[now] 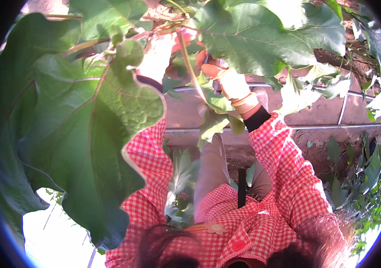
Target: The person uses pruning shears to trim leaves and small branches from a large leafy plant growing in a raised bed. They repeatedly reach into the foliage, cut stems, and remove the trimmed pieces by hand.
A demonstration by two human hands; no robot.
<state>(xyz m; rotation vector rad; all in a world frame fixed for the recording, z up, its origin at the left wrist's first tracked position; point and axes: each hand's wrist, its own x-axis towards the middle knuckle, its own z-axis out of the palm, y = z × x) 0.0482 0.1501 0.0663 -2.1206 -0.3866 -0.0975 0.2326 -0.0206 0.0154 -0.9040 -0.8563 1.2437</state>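
Large lobed green leaves of a plant with purplish veins, like an eggplant, fill the left and top of the head view. My left hand reaches up behind the stems at the top centre; leaves and glare hide most of its fingers. To the right of that stem, my right hand, in a pale glove or wrap with bare fingertips, is closed around a small dark metallic tool, partly hidden. Its fingers are near the underside of a broad leaf.
Below the hands run pale lines or pipes across brown ground. More foliage stands at the right. A hanging leafy shoot lies between my forearms, above my legs. Bright ground shows at the lower left.
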